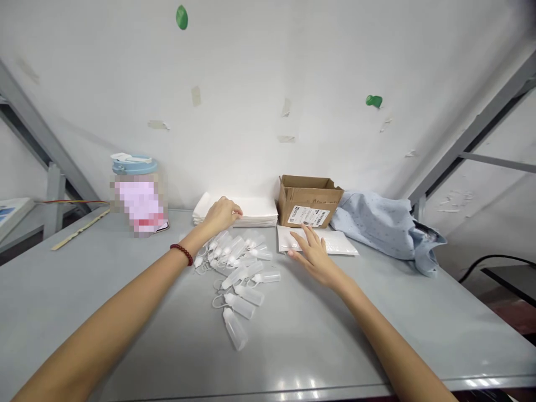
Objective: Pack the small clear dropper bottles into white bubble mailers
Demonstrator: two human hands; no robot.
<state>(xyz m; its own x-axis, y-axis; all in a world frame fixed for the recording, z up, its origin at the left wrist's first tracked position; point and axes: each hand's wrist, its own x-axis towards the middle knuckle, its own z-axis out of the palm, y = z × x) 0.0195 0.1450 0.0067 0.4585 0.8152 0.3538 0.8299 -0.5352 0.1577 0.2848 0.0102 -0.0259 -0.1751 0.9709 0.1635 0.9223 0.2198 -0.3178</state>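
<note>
My left hand (221, 216) is at the stack of white padded envelopes (259, 215), fingers curled together at its near edge. Whether an envelope is pinched there, I cannot make out. A red bead bracelet (182, 254) circles my left wrist. Spread fingers mark my right hand (314, 255), which is over the near edge of a single white padded envelope (335, 242) lying flat. I cannot tell if it touches. Below and between my hands lies a loose pile of clear plastic squeeze bottles (240, 306) with white tips and tethered caps.
An open cardboard box (310, 198) with a label stands behind the single envelope. Light blue cloth (377, 226) lies at its right. A blue-lidded container (134, 166) and a blurred pink-screened phone (142, 206) are on the left, near a thin strip (79, 230). The grey table (301, 346) meets a white wall.
</note>
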